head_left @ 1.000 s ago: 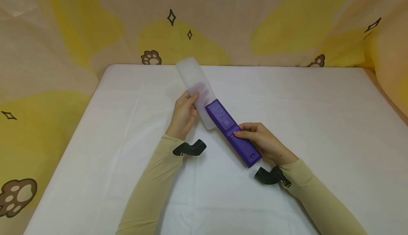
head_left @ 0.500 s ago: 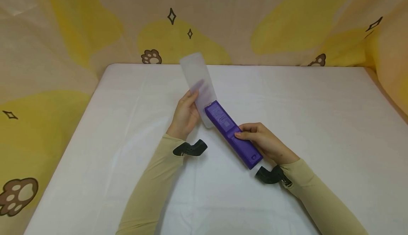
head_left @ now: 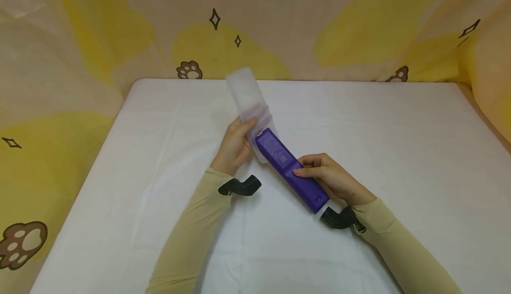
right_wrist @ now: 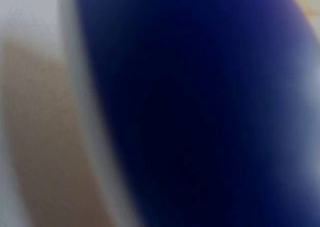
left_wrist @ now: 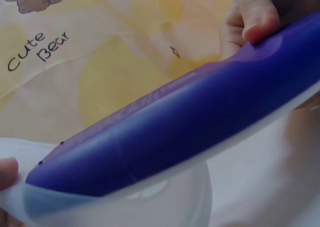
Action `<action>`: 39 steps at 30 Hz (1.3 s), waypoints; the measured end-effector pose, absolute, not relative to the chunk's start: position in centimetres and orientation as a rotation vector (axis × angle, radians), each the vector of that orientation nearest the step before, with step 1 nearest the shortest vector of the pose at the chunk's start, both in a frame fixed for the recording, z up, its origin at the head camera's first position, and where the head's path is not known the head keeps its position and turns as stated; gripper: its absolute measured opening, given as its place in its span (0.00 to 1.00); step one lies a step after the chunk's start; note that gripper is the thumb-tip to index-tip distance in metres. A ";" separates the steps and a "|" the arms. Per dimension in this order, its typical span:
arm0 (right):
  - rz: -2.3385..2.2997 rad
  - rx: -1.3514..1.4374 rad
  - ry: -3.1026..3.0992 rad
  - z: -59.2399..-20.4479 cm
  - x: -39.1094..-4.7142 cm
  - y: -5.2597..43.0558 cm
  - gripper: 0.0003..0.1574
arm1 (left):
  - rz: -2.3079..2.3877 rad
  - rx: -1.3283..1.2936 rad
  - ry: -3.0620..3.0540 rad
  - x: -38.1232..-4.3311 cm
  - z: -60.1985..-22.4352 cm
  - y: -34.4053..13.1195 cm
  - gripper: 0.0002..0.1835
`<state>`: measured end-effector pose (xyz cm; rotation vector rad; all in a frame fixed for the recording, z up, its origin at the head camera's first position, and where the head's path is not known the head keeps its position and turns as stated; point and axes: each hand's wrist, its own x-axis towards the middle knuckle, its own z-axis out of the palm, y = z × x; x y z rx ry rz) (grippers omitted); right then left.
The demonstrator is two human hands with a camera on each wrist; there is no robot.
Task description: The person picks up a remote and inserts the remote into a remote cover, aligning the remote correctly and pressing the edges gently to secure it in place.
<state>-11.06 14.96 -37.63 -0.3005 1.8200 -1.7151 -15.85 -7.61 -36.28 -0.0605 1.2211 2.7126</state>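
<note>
The white surface (head_left: 399, 130) spreads left and right of both hands, its far edge passing behind the translucent cover (head_left: 244, 91). The left hand (head_left: 232, 148) pinches that cover, thumb on top, while the right hand (head_left: 334, 179) grips the purple remote control (head_left: 288, 163) from the right; its far-left end overlaps the cover, though whether it sits inside is hard to tell.

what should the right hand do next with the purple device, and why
Probably turn the purple device slightly with the right hand, bringing it into line with the translucent cover in the left hand: the device's far end overlaps the cover, but in the head view the two slant differently and most of the device lies outside it.
</note>
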 end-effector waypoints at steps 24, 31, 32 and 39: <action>-1.726 -0.211 1.852 -37.9 -10.6 14.2 0.14 | 2.789 -0.091 1.236 -15.5 -35.9 -6.4 0.22; -1.781 -0.147 1.825 -37.9 -10.5 13.9 0.12 | 2.780 -0.100 1.313 -15.3 -35.8 -5.9 0.22; -1.786 -0.144 1.823 -37.9 -10.4 13.9 0.12 | 2.779 -0.091 1.323 -15.2 -35.8 -5.8 0.22; -1.822 -0.123 1.815 -37.9 -10.2 13.6 0.12 | 2.789 -0.074 1.363 -14.9 -35.7 -5.6 0.22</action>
